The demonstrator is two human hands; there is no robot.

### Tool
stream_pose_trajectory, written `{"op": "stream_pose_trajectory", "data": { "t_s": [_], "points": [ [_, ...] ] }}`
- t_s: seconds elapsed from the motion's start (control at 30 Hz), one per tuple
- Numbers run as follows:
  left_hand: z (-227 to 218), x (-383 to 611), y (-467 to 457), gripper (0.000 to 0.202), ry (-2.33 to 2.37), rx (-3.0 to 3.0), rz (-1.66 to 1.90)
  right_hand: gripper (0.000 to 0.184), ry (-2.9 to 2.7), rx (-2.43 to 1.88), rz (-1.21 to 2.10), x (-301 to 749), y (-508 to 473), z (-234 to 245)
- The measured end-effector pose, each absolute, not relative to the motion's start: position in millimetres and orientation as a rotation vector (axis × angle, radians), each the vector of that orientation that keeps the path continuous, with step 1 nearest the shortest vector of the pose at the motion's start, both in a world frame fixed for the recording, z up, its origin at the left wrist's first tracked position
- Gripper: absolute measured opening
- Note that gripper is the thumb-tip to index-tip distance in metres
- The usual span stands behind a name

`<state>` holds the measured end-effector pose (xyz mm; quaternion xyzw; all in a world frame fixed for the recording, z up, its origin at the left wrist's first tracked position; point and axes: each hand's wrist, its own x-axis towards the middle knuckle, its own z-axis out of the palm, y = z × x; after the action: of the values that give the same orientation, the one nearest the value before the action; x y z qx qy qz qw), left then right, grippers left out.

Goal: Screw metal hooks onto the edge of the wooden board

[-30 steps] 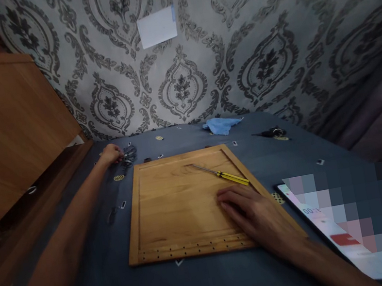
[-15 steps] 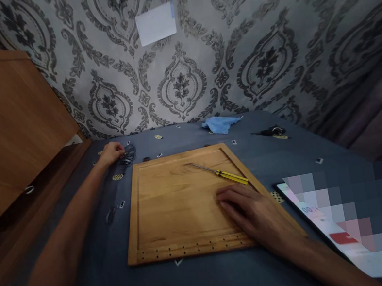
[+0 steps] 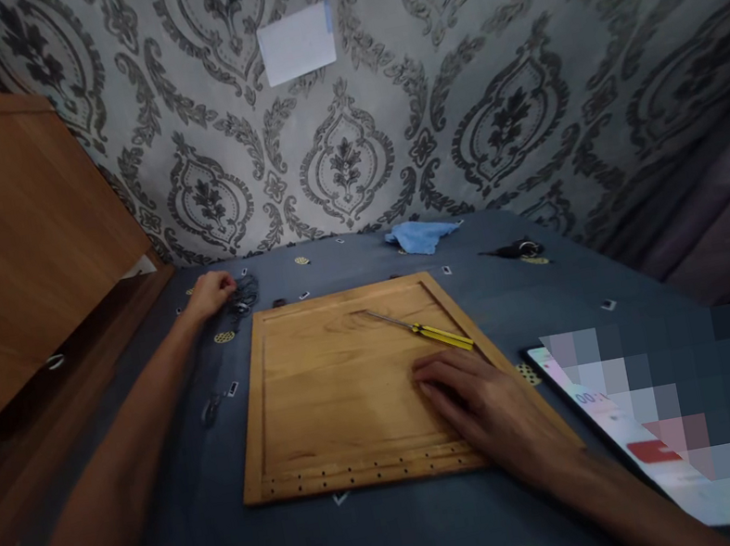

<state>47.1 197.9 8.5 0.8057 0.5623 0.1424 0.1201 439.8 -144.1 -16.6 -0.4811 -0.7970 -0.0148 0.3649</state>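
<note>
My left hand (image 3: 214, 292) reaches to the far left of the cloth. Its fingers are pinched at the edge of a tangled dark cord (image 3: 243, 294), and the fingertips are partly hidden. My right hand (image 3: 475, 395) rests palm down on the right part of a framed wooden board (image 3: 336, 391), holding nothing, with its fingers loosely bent and the thumb apart. Just beyond those fingers, a tool with yellow handles and a thin metal shaft (image 3: 443, 335) lies slantwise on the board. Small dark holes line the board's near edge.
A lit phone (image 3: 591, 393) lies right of the board. Beyond the board are a crumpled blue cloth (image 3: 422, 236) and a black corded item (image 3: 520, 248). A small dark loop (image 3: 211, 408) lies to the left. A wooden cabinet (image 3: 13, 241) borders the left side.
My left hand stays at the cord, whose loops by the fingertips have shifted slightly. My right hand, the board and the yellow-handled tool stay in place.
</note>
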Motion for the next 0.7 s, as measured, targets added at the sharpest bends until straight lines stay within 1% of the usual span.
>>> {"op": "stream_pose_trajectory", "data": {
  "t_s": [0.3, 0.7],
  "points": [
    [12.2, 50.6, 197.2, 0.037, 1.7, 2.394, 0.313, 0.019, -2.065, -1.233, -0.088, 438.1, -145.4, -13.1],
    [10.4, 51.1, 192.1, 0.037, 1.759, 2.317, 0.38, 0.02, -2.059, -1.245, -0.028, 438.7, -144.7, -13.4]
  ]
}}
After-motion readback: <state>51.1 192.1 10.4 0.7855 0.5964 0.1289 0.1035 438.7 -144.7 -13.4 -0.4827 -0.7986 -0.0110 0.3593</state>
